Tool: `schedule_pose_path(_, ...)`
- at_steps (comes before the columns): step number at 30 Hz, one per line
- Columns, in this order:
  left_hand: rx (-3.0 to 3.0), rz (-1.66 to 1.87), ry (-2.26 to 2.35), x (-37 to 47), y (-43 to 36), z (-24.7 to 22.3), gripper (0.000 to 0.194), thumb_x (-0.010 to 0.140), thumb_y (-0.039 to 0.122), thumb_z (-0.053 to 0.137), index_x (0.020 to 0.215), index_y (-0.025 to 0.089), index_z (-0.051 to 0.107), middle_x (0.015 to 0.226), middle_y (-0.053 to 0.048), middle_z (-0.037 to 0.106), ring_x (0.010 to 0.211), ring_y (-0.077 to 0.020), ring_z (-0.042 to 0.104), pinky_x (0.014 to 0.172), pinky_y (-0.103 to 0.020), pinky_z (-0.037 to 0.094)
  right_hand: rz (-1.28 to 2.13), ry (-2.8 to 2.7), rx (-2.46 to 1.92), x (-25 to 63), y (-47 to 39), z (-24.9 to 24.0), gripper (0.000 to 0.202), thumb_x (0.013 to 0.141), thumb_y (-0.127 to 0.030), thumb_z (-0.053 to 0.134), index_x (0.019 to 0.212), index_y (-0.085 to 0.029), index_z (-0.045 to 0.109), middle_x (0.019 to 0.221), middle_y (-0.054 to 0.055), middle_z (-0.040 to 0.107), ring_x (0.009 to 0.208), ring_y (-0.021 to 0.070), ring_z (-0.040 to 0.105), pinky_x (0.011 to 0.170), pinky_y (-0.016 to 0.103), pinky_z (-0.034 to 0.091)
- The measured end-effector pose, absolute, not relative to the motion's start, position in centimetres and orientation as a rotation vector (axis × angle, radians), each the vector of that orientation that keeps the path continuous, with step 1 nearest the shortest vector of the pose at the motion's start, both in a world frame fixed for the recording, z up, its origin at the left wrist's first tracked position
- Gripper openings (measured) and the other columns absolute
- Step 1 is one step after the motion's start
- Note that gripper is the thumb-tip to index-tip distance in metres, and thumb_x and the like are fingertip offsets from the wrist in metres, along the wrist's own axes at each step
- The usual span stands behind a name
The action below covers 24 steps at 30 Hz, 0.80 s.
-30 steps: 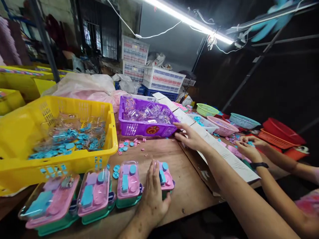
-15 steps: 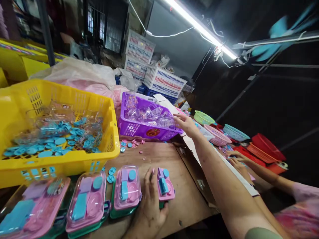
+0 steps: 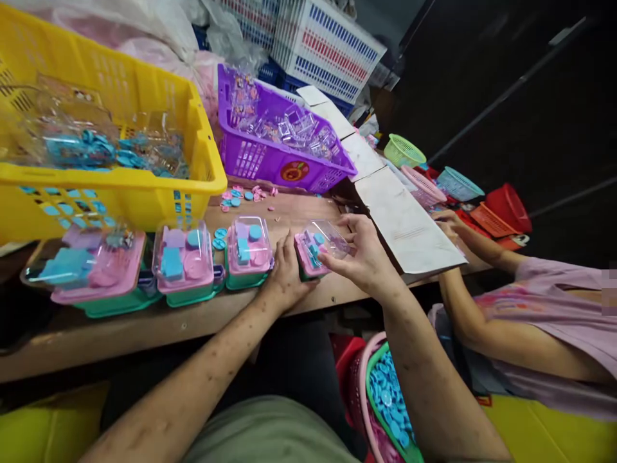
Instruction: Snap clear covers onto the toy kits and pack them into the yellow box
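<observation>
My right hand (image 3: 364,257) pinches a clear plastic cover (image 3: 332,235), which is tilted over a small pink toy case (image 3: 308,267) with blue and purple parts in its top. My left hand (image 3: 288,273) grips the same case at its left and front, fingers along the side and thumb near the front edge. To the left of that hand stands a covered case (image 3: 248,254) on a green base. Two more covered cases, a middle one (image 3: 186,263) and a far-left one (image 3: 101,263), continue the row along the table's front edge.
A yellow basket (image 3: 202,183) of blue pieces and clear covers stands behind the row. Beyond my hands is a purple basket (image 3: 250,157) of clear covers. A white cardboard flap (image 3: 409,218) borders the right. A co-worker's arm (image 3: 486,308) is beyond. Below hangs a tub (image 3: 364,379) of blue pieces.
My right hand has come back from the purple basket to the toy case, bringing a clear cover. My left hand stays at the case. The view has tipped downward.
</observation>
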<state>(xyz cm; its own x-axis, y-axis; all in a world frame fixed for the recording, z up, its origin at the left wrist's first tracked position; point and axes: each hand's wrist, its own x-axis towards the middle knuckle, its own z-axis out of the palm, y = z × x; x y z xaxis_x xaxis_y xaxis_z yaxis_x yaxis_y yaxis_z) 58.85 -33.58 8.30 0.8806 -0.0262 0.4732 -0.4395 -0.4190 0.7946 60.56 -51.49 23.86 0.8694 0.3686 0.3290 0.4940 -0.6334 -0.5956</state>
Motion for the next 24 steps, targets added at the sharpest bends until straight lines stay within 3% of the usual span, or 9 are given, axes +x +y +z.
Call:
schedule_pose_path(3,1.967,0.399,-0.356,59.2,-33.4,8.4,0.142,0.076,0.042,0.106,0.179,0.018,0.010,0.177,-0.032,0.036,0.171,-0.0516,0.038,0.140,-0.073,0.033,-0.086,-0.960,-2.479,61.4,-52.2,24.2,0.096,0.086,-0.050,0.098,0.170,-0.036,0.051,0.173,0.015,0.050,0.167,0.0429,0.044,0.130,0.068,0.051)
schedule_pose_path(5,1.965,0.375,-0.370,59.5,-33.4,8.4,0.141,0.075,0.043,0.106,0.177,0.014,0.014,0.176,-0.034,0.038,0.170,-0.0516,0.039,0.141,-0.071,0.032,-0.027,-1.062,-2.541,62.0,-52.1,24.2,0.094,0.091,-0.054,0.095,0.172,-0.035,0.051,0.167,0.016,0.056,0.160,0.0428,0.051,0.134,0.070,0.045)
schedule_pose_path(9,1.950,0.388,-0.380,59.8,-33.6,8.2,0.141,0.070,0.039,0.109,0.176,0.012,0.019,0.176,-0.033,0.038,0.170,-0.0516,0.037,0.142,-0.070,0.030,-0.220,-1.040,-2.505,62.6,-51.0,23.1,0.065,0.107,-0.071,0.069,0.152,-0.024,0.069,0.143,0.019,0.069,0.137,0.0383,0.068,0.122,0.063,0.057)
schedule_pose_path(13,1.915,0.412,-0.408,59.7,-33.5,8.1,0.139,0.070,0.038,0.109,0.176,0.018,0.021,0.173,-0.028,0.042,0.166,-0.0499,0.043,0.140,-0.071,0.034,-0.426,-1.034,-2.450,62.3,-49.7,22.4,0.050,0.118,-0.061,0.046,0.136,-0.025,0.075,0.129,0.015,0.078,0.124,0.0350,0.074,0.113,0.058,0.062)
schedule_pose_path(19,1.891,0.406,-0.422,59.5,-33.5,8.1,0.141,0.071,0.038,0.110,0.175,0.016,0.017,0.170,-0.029,0.042,0.163,-0.0487,0.046,0.138,-0.071,0.036,-0.627,-1.097,-2.553,61.9,-49.1,22.6,0.036,0.114,-0.042,0.053,0.139,-0.026,0.073,0.129,0.015,0.075,0.126,0.0374,0.072,0.114,0.062,0.059)
schedule_pose_path(24,1.883,0.385,-0.400,59.2,-33.7,8.5,0.140,0.070,0.036,0.111,0.174,0.017,0.020,0.170,-0.028,0.042,0.163,-0.0493,0.046,0.138,-0.071,0.038,-0.652,-1.178,-2.606,62.0,-48.7,23.0,0.038,0.102,-0.030,0.061,0.138,-0.026,0.073,0.130,0.014,0.076,0.125,0.0385,0.071,0.116,0.065,0.057)
